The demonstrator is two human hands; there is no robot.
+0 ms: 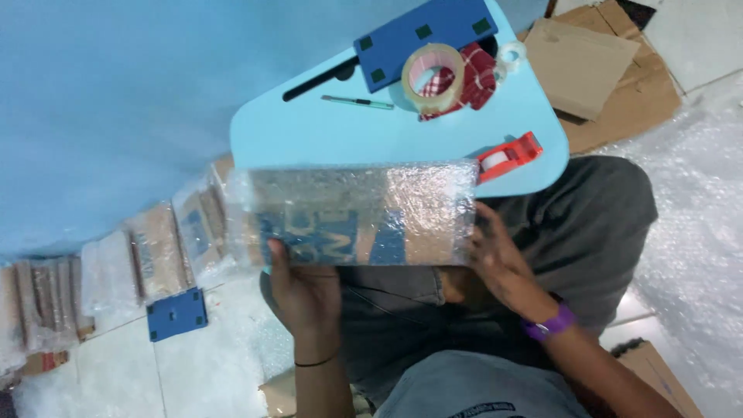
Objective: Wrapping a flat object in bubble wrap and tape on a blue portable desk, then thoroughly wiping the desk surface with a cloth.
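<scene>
Floor: white tiles, brown flat cardboard [611, 66], bubbly sheets.
Table: one smooth light-blue lap table [371, 135].
On it: one clear tape roll [433, 77], one red tape holder [511, 157], one thin green cutter [357, 101].
Your hands: left hand [306, 290] and right hand [499, 259] each grip an end of one long box wrapped in bumpy clear bubble plastic [356, 217], over your lap.
</scene>
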